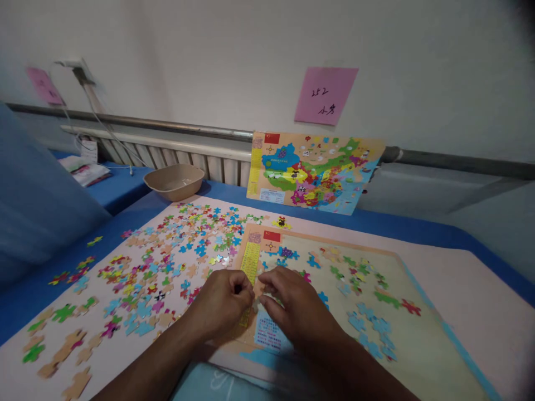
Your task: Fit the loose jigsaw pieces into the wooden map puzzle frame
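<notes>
A person's two bare hands meet over the left side of a jigsaw tray [438, 348] lying in front of them on a pink sheet [451, 264] that covers much of a blue table [443, 226]. The left hand [228, 301] has its fingers curled in, thumb against the index finger; I cannot tell whether a piece is pinched there. The right hand [298, 306], just beside it, has loosely bent fingers, the thumb parted from them; I cannot tell whether anything sits between those tips either.

The tray has an orange border at left, with a red flag and a yellow text panel [249, 257]. Inside lie blue pieces [371, 328] near the right forearm, and green and red ones farther off. To the left, dozens of loose jigsaw pieces [144, 312] spread across the sheet in blue, green, orange, yellow and pink.

On the far side, a colourful printed map of China [313, 172] leans upright against a wall pipe [460, 161], below a pink note [326, 96] handwritten with "252". A tan plastic basin [173, 193] stands at far left, before a white radiator [215, 167].
</notes>
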Demonstrator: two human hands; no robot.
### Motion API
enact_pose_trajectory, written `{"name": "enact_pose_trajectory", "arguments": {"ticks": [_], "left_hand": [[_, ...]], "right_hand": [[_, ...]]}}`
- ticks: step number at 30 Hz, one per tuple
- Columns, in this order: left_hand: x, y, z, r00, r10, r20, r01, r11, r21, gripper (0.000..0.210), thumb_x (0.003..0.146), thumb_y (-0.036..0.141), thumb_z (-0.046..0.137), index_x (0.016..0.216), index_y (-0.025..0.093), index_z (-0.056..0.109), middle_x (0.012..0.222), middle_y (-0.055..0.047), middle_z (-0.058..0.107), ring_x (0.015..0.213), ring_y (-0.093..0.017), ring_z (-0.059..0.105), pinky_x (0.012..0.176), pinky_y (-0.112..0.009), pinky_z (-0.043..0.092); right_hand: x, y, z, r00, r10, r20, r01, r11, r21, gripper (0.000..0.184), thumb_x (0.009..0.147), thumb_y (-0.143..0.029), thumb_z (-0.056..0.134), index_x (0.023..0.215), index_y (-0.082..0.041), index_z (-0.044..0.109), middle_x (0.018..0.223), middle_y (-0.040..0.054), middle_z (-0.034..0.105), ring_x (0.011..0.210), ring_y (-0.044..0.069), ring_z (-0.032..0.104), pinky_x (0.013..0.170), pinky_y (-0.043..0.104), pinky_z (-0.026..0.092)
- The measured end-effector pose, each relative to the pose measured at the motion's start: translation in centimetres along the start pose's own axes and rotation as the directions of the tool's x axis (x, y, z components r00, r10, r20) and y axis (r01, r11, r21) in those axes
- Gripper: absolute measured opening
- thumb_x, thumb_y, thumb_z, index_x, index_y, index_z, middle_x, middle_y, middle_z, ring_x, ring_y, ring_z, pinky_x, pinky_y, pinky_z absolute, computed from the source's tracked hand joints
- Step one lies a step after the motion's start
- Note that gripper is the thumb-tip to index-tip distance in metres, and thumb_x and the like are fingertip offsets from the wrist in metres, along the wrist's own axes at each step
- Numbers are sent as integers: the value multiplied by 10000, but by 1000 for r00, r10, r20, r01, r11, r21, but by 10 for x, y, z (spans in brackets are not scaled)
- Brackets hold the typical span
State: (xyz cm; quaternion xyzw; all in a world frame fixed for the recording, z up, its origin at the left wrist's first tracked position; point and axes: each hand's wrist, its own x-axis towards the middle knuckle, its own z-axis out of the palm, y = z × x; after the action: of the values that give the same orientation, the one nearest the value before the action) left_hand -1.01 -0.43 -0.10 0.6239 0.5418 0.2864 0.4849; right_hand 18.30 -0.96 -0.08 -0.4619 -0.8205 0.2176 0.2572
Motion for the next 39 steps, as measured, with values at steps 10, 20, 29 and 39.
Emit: {"name": "enact_pose_trajectory", "arguments": {"ticks": [10, 20, 29, 39], "left_hand": [[-3, 4, -26, 979, 200, -40, -160, 877, 454, 178, 792, 116, 523, 736, 203, 668, 743, 3, 678, 724, -163, 594, 671, -275, 358], [-2, 0, -10, 941, 292, 169, -320, 615, 720, 242, 899, 117, 510, 703, 201, 626, 766, -16, 614, 785, -177, 579, 693, -302, 332], [0, -4, -10, 940, 300, 164, -326, 641, 695, 227, 869, 111, 519, 765, 210, 694, 801, -31, 664, 818, -195, 617, 714, -311, 374], [0, -4, -12, 940, 299, 161, -326, 663, 674, 235, 868, 125, 524, 835, 228, 732, 847, -32, 699, 860, -212, 646, 743, -325, 407]], "right_hand": [[1, 11, -16, 997, -6, 79, 20, 984, -177, 216, 873, -80, 701, 1045, -205, 665, 1039, 44, 649, 1006, 254, 548, 872, 398, 361], [5, -8, -9, 952, 104, 288, -36, 972, -231, 169, 914, -130, 701, 1071, -191, 704, 1068, 79, 640, 1024, 265, 531, 897, 402, 349], [6, -9, -5, 937, 120, 328, -23, 958, -287, 157, 923, -145, 697, 1074, -190, 697, 1084, 81, 635, 1033, 267, 526, 896, 404, 338], [3, -4, -4, 942, 90, 324, -6, 968, -250, 210, 889, -153, 718, 1093, -194, 690, 1070, 65, 636, 1028, 259, 526, 894, 393, 323]]}}
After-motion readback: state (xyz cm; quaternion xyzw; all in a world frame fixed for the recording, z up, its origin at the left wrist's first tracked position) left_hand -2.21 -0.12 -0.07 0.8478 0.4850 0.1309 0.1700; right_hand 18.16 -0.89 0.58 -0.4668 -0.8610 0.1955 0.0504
